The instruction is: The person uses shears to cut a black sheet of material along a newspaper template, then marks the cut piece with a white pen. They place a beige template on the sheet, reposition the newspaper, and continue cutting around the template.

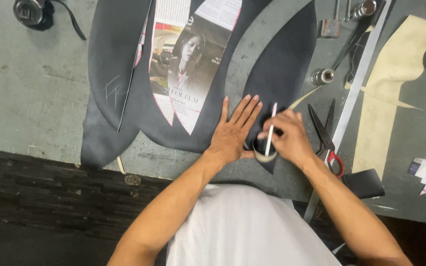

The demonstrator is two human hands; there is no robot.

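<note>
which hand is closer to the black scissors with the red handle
Right. The right hand, holding a white marking pencil, sits just left of the black red-handled scissors; the left hand lies flat on dark fabric, farther left.

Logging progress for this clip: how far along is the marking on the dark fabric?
Done: magazine-page pattern lies on the dark fabric. In hand: left hand presses the fabric flat; right hand holds a white marking stick. Left: scissors lie unused.

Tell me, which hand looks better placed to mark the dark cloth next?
The right hand, probably. It already grips the white marking stick with its lower end down at the dark fabric, while the left hand lies flat, fingers spread, pressing the cloth down.
</note>
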